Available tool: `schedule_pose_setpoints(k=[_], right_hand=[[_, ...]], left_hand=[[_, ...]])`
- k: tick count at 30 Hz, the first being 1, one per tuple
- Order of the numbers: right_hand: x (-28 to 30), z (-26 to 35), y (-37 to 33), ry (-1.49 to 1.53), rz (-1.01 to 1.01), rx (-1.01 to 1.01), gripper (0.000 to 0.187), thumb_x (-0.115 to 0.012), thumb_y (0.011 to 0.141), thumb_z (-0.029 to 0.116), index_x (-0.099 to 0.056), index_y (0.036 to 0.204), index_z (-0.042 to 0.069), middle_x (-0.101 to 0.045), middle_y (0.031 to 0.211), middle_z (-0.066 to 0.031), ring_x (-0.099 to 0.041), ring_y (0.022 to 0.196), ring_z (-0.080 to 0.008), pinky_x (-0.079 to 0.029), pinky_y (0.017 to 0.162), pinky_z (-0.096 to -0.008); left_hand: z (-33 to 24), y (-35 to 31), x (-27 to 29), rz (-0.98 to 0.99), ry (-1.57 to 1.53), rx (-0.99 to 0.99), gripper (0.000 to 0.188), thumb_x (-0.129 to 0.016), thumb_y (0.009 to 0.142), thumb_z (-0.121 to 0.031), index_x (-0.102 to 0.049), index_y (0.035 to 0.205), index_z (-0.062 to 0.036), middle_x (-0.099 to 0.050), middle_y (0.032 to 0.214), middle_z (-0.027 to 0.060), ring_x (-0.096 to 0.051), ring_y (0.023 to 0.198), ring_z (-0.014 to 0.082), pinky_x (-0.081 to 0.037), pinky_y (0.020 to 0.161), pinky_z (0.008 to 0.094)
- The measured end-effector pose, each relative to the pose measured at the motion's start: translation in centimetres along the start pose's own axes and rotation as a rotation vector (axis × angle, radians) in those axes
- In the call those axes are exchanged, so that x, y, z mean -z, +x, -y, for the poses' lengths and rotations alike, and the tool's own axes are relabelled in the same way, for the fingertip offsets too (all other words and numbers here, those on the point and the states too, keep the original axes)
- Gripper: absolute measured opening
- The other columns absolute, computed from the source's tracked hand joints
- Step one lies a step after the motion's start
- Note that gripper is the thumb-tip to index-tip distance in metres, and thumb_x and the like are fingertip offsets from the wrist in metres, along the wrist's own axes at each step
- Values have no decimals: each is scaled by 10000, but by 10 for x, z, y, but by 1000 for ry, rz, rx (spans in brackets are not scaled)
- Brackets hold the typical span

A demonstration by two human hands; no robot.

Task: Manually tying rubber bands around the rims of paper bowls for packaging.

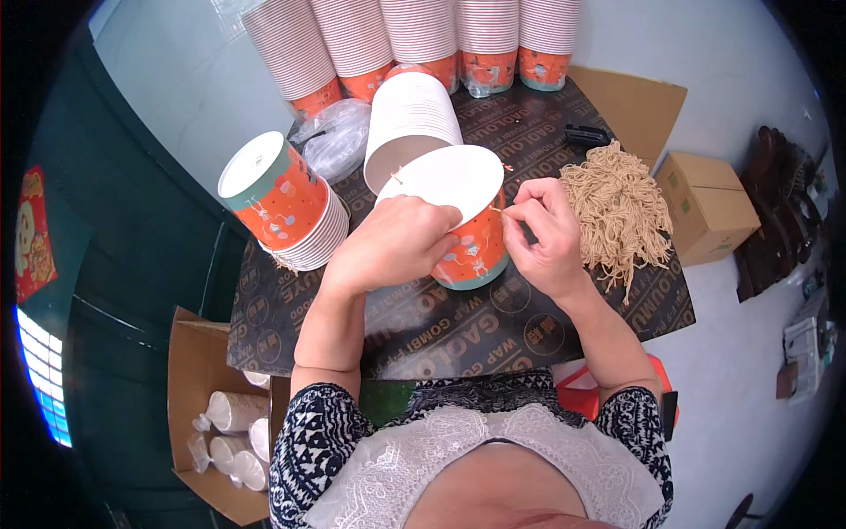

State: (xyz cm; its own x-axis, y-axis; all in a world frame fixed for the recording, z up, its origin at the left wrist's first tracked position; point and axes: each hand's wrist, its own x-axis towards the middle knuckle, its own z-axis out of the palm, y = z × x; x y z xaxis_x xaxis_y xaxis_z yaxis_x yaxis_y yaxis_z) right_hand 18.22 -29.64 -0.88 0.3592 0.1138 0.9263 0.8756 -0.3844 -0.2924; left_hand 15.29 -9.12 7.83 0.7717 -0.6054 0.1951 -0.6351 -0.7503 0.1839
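An orange and teal printed paper bucket (476, 256) stands upright before me on the table. Its round white top (449, 181) faces up; I cannot tell whether that is a lid or the inside. My left hand (397, 242) is closed at the near left of the rim, fingers curled and partly hidden. Against the bucket's right side, my right hand (546, 234) pinches a thin beige string end (496, 209). Another short string end (398, 179) shows at the far left of the white top. A loose heap of beige twine (617, 207) lies right of my right hand.
Left stands an upside-down bucket stack (282, 194). A white stack (410, 123) lies behind the bucket near a clear plastic bag (339, 141). Tall bucket stacks (423, 35) line the back. A black object (586, 135) lies behind the twine. Cardboard boxes (705, 212) flank the table.
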Motion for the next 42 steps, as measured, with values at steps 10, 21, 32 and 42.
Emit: schedule_pose_setpoints(k=[10,21,32,42], right_hand=[[-9,-5,-10,-7,166,-45,95,-713,780,-10,-638,831,21,-604,854,-82,-649,714,-250,-522,593,-346],[-21,-7,-19,103,242,-186,93,-698,804,-16,-655,881,14,-623,878,-105,-653,720,-278,-527,612,-360],[-24,-9,-21,181,262,-264,101,-690,805,-22,-652,895,3,-629,894,-117,-655,725,-283,-522,615,-357],[-27,-13,-26,209,236,-234,107,-673,815,-44,-643,909,-2,-607,905,-76,-544,606,-145,-433,545,-286]], left_hand=[[-7,2,-8,103,46,-84,227,-667,873,-210,-636,754,-19,-608,628,199,-622,615,400,-478,576,466],[7,3,-14,-41,42,79,142,-595,867,-101,-643,835,29,-659,752,253,-666,741,415,-518,659,487],[29,23,-27,53,-92,134,243,-646,814,-116,-682,1009,25,-685,872,254,-667,907,395,-516,812,447],[31,25,-28,183,-521,390,142,-629,878,-97,-658,847,38,-633,686,71,-603,555,125,-481,484,287]])
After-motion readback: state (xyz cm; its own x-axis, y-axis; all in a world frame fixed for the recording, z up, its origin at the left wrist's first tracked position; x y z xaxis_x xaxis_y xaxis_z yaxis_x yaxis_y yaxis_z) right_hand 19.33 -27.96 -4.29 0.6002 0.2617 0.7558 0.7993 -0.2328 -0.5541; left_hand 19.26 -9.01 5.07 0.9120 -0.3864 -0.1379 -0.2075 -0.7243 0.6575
